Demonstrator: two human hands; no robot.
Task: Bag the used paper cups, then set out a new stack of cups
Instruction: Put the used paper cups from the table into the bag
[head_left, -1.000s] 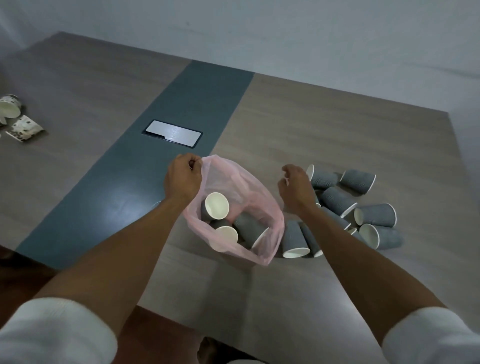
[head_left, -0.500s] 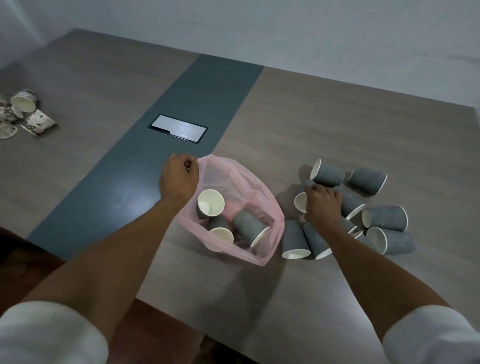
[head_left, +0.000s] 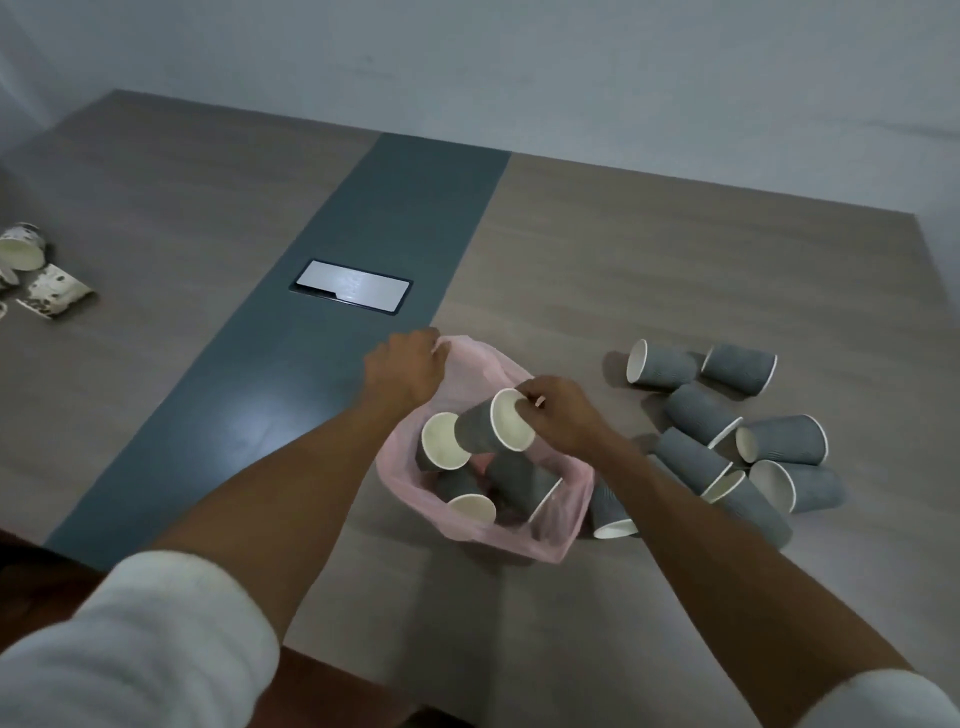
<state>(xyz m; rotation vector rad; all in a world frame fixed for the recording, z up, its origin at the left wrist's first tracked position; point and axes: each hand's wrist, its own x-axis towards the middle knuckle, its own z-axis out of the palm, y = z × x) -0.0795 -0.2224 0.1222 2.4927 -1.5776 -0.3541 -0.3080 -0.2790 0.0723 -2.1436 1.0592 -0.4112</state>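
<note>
1. Now, the table (head_left: 649, 249) fills the frame, with loose grey cups (head_left: 727, 441) scattered at centre right.
2. The pink bag (head_left: 545, 535) sits at centre; the left hand (head_left: 402, 369) grips its rim, holding it open.
3. The right hand (head_left: 558, 415) pinches the held cup (head_left: 493, 428) over the mouth, long axis tilted, open end facing right and up.
4. Risk: if the thin rim slips, the bag could sag shut and the cup roll away.

The patterned white paper cups (head_left: 31, 275) are cut off by the left edge; one grey ribbed paper cup (head_left: 613, 512) is half hidden behind the pink plastic bag (head_left: 545, 535).
</note>
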